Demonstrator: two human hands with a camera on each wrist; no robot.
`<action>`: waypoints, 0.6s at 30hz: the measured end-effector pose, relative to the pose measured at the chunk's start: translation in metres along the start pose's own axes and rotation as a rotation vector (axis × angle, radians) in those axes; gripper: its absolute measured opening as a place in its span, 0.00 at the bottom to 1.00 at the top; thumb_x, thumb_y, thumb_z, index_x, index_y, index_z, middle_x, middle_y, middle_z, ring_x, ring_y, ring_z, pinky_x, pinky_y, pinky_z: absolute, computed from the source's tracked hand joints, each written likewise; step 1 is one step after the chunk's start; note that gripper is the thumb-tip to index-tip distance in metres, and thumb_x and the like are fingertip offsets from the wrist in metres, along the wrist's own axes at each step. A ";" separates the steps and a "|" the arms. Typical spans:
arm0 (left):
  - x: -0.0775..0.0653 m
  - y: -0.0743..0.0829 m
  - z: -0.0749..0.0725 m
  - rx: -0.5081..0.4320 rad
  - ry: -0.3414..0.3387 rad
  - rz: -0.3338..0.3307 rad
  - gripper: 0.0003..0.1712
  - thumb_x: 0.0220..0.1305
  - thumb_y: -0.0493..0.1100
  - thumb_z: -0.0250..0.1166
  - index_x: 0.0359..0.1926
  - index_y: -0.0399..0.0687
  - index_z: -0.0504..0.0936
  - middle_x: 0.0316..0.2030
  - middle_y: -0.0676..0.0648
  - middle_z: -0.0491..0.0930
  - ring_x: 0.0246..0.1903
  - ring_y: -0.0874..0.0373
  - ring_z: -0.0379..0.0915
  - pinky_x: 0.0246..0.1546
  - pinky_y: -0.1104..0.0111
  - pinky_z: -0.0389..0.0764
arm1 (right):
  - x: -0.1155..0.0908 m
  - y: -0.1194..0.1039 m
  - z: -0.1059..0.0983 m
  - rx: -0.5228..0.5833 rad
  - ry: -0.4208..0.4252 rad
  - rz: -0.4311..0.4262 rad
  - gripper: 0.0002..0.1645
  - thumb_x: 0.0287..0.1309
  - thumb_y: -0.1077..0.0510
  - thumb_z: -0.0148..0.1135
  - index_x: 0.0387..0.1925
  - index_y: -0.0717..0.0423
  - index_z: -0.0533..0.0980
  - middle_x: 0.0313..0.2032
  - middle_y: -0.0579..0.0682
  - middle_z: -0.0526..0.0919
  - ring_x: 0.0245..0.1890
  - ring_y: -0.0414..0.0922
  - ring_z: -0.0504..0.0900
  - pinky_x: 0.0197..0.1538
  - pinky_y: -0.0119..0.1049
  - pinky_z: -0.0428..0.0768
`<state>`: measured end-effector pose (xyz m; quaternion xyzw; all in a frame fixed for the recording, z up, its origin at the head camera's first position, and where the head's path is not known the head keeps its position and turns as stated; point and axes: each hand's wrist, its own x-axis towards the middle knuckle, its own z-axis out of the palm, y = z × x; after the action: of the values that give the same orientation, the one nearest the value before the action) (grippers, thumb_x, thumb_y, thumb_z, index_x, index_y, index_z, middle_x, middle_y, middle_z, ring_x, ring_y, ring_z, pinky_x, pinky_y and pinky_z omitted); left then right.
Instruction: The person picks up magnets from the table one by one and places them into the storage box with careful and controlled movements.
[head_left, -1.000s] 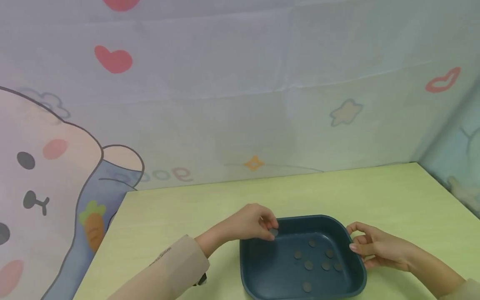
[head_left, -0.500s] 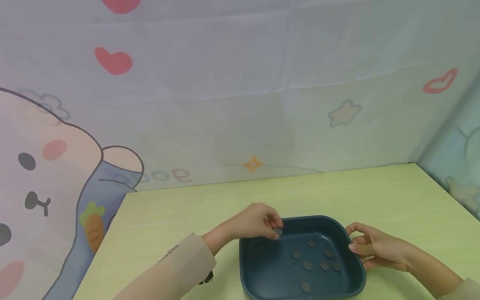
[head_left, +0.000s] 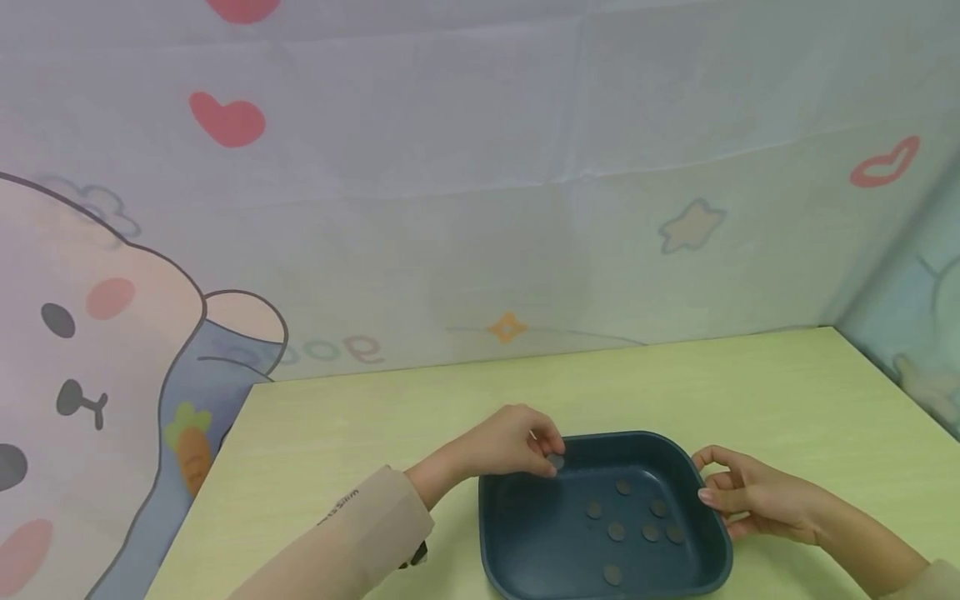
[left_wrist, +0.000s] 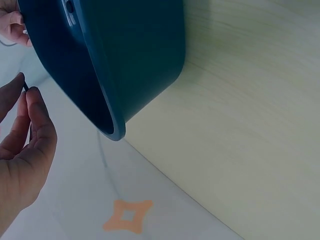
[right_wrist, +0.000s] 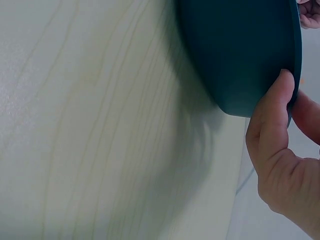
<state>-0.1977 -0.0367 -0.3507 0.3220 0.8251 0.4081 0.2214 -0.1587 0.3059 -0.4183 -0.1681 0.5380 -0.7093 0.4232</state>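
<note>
A dark blue rectangular basin with rounded corners (head_left: 540, 550) stands on the table in the head view. Over its far left corner, my left hand (head_left: 510, 442) pinches a round grey coin (head_left: 556, 460) between thumb and fingertips. In the left wrist view that coin (left_wrist: 25, 86) shows edge-on, apart from the basin's rim. Several similar coins (head_left: 616, 531) lie spread over the basin's floor, mostly toward the right. My right hand (head_left: 772, 496) grips the right wall at the rim. The right wrist view shows its fingers (right_wrist: 272, 120) outside the wall and the thumb on the inner side.
The pale yellow-green table (head_left: 360, 433) extends around the basin, with its right edge (head_left: 892, 383) at the far right. A printed cloth backdrop (head_left: 480, 208) hangs behind it. A small dark item (head_left: 415, 557) shows under the left sleeve; its kind is unclear.
My left hand has shifted slightly right with the pinched coin, then stayed nearly still over the last half second. The right hand, the basin and the coins inside hold their places.
</note>
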 end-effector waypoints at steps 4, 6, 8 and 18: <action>0.003 -0.003 0.002 -0.004 0.003 -0.005 0.10 0.51 0.28 0.68 0.37 0.36 0.82 0.32 0.49 0.79 0.29 0.65 0.73 0.33 0.75 0.76 | 0.000 0.000 0.000 0.007 -0.004 0.003 0.13 0.68 0.70 0.41 0.50 0.56 0.59 0.37 0.49 0.78 0.36 0.43 0.80 0.42 0.40 0.80; 0.004 -0.005 0.002 0.000 0.007 -0.003 0.10 0.51 0.28 0.68 0.37 0.37 0.82 0.32 0.50 0.79 0.29 0.65 0.73 0.33 0.75 0.76 | 0.001 -0.001 0.000 0.007 -0.006 0.003 0.13 0.68 0.69 0.41 0.51 0.56 0.59 0.37 0.50 0.78 0.36 0.43 0.80 0.42 0.40 0.80; 0.005 -0.005 0.003 0.003 0.009 -0.002 0.10 0.51 0.28 0.68 0.37 0.38 0.82 0.33 0.50 0.79 0.30 0.65 0.73 0.33 0.75 0.76 | 0.001 -0.001 0.000 0.002 -0.005 0.002 0.13 0.68 0.69 0.41 0.51 0.56 0.59 0.38 0.50 0.78 0.36 0.43 0.80 0.42 0.40 0.80; 0.005 -0.005 0.001 0.009 0.006 0.012 0.12 0.51 0.29 0.68 0.40 0.35 0.82 0.37 0.42 0.80 0.32 0.65 0.74 0.35 0.75 0.76 | 0.001 0.000 -0.001 0.002 -0.002 -0.003 0.13 0.68 0.70 0.41 0.50 0.56 0.59 0.38 0.50 0.78 0.36 0.44 0.81 0.42 0.40 0.80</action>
<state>-0.2017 -0.0350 -0.3561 0.3269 0.8256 0.4066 0.2151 -0.1594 0.3059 -0.4189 -0.1692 0.5367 -0.7103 0.4229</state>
